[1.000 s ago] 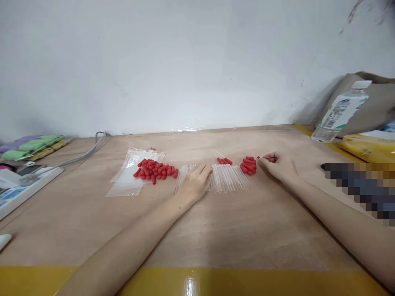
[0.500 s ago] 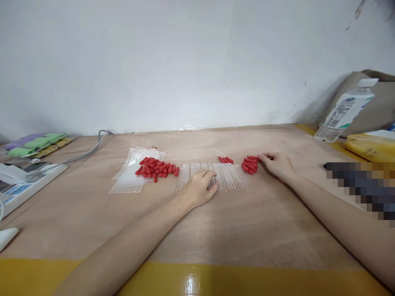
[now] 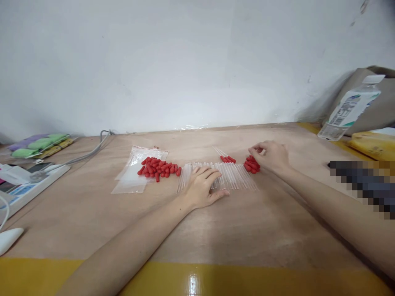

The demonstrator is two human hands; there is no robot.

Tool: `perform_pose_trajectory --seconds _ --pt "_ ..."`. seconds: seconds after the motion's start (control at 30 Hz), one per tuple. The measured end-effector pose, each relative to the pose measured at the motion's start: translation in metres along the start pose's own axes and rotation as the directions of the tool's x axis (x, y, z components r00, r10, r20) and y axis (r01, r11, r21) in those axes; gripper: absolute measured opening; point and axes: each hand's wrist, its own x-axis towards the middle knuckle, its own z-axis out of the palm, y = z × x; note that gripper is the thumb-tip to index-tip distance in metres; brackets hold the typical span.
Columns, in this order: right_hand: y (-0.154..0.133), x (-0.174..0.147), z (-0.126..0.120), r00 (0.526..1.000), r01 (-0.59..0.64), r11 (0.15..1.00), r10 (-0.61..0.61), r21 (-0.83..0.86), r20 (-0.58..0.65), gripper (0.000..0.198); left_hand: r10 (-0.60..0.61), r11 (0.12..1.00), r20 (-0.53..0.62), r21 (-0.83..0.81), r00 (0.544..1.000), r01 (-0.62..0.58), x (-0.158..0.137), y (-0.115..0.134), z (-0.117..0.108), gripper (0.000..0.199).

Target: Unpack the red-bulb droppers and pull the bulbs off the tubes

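My left hand (image 3: 203, 187) rests on a row of clear, thin dropper tubes (image 3: 236, 176), fingers spread and thumb stretched to the right; it covers part of the row. My right hand (image 3: 270, 155) is closed at the fingertips, just above a small heap of red rubber bulbs (image 3: 252, 165) at the row's right end. Whatever lies in that pinch is hidden. Behind the row lie several droppers with red bulbs fitted (image 3: 227, 159), their thin tips pointing to the back left. A larger heap of loose red bulbs (image 3: 157, 166) lies left of the tubes.
Clear plastic bags (image 3: 128, 185) lie under the left heap. A power strip (image 3: 37, 189) with a grey cable (image 3: 89, 153) and packaged green and purple items (image 3: 43, 144) are at left. A bottle (image 3: 352, 109), a bag and a pixelated dark object (image 3: 364, 185) stand or lie at right.
My right hand has moved left and slightly up, from beside the small heap to over it. My left hand's fingers and thumb have spread wider on the tubes. The view has shifted slightly.
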Motion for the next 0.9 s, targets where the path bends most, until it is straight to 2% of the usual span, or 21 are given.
perform_pose_trajectory --seconds 0.07,0.2,0.37,0.5,0.6,0.7,0.8,0.9 --pt "-0.019 0.007 0.000 0.992 0.030 0.999 -0.025 -0.038 0.124 0.025 0.008 1.000 0.037 -0.006 0.999 -0.008 0.000 -0.001 0.000 0.055" --pt "-0.046 0.023 0.009 0.932 -0.011 0.995 0.048 -0.104 0.359 0.023 -0.021 1.000 0.108 -0.015 0.994 0.023 0.000 -0.005 0.000 0.049" --pt "-0.058 0.035 0.021 0.901 -0.010 0.993 0.060 -0.118 0.430 0.021 -0.043 0.999 0.121 -0.005 0.992 0.044 0.000 -0.005 0.001 0.041" --pt "-0.059 0.037 0.027 0.862 -0.018 0.995 0.065 -0.099 0.503 0.023 -0.022 0.999 0.055 0.030 0.998 0.020 -0.001 -0.003 0.001 0.048" --pt "-0.061 0.037 0.029 0.852 -0.043 0.995 0.083 -0.088 0.517 0.022 -0.013 0.998 0.000 0.063 1.000 0.013 -0.002 -0.001 0.000 0.047" --pt "-0.064 0.036 0.028 0.862 -0.072 0.994 0.102 -0.079 0.497 0.020 -0.017 0.995 -0.030 0.099 0.999 0.020 -0.002 0.000 -0.002 0.044" --pt "-0.068 0.032 0.018 0.897 -0.074 0.997 0.083 -0.039 0.434 0.022 -0.039 0.987 -0.088 0.150 0.995 0.052 -0.003 -0.001 -0.003 0.040" --pt "-0.065 0.019 0.004 0.966 0.018 0.996 -0.039 0.083 0.257 0.022 -0.074 0.969 -0.215 0.216 0.974 0.122 -0.004 -0.005 -0.001 0.038"
